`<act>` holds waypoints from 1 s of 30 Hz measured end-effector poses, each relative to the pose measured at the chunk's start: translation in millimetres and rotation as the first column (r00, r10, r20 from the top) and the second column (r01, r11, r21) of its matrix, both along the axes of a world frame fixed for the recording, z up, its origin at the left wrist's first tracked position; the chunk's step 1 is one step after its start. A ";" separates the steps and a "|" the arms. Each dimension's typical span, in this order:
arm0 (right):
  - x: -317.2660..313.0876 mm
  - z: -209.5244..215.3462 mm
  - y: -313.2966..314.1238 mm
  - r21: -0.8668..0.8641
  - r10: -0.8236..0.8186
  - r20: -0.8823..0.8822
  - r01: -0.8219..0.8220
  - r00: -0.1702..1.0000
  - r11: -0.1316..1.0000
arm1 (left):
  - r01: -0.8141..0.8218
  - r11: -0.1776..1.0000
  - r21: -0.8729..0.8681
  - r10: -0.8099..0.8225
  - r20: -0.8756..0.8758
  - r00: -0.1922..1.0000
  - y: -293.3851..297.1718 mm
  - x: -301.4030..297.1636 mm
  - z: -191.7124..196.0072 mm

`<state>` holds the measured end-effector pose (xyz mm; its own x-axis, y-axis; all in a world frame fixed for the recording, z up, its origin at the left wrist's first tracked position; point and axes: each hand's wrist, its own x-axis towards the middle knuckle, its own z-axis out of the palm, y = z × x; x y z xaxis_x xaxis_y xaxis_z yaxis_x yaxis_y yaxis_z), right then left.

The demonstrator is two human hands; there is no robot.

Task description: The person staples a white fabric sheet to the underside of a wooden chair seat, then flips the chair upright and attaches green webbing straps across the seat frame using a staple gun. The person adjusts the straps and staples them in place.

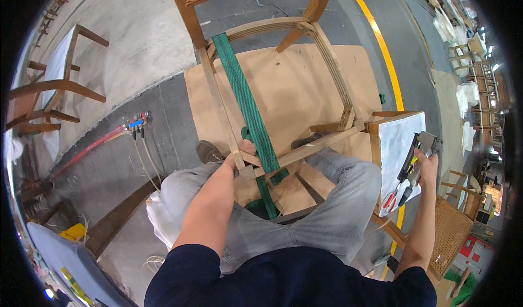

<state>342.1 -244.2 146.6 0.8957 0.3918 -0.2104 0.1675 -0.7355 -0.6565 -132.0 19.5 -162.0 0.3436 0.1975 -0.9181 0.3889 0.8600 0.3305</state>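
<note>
A wooden chair frame (332,70) with an open seat stands before my knees. One wide strip of green webbing (245,97) runs across the seat from its back rail to its front rail. My left hand (248,147) is closed inside the front left corner, beside that strip, with a piece of green webbing (246,133) at its fingers; part of the hand is hidden. More webbing (265,195) hangs below the front rail. Out to the right, my right hand (428,167) grips a staple gun (426,142) over a white-topped stand (391,143).
Red-handled scissors (389,200) and a dark-handled tool (405,195) lie on the stand. Brown cardboard (283,84) covers the floor under the chair. Air hoses (138,124) lie at left, near another chair (65,84). A cane-panelled chair (451,236) is at lower right.
</note>
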 end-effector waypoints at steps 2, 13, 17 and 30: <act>-43.9 32.5 15.8 -0.004 0.043 -0.085 -0.043 0.995 0.999 | -0.006 1.000 -0.001 0.006 0.011 1.000 -1.0 -0.9 -1.4; -300.7 -55.7 95.7 0.085 0.458 -0.622 -0.526 0.635 0.846 | -0.062 0.996 0.064 0.058 0.062 0.996 -1.2 7.1 1.7; -312.6 -70.9 101.1 0.016 0.440 -0.628 -0.555 0.641 0.832 | -0.074 0.995 0.068 0.070 0.058 0.996 -1.6 4.7 1.0; -325.8 -64.4 110.4 0.005 0.481 -0.579 -0.587 0.658 0.809 | -0.082 0.996 0.041 0.079 0.063 0.995 0.5 6.5 0.2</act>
<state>16.3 -133.7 82.2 0.2602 0.6774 -0.6881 0.2331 -0.7356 -0.6361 -125.5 20.0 -161.8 0.3801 0.2663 -0.8858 0.2969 0.8718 0.3895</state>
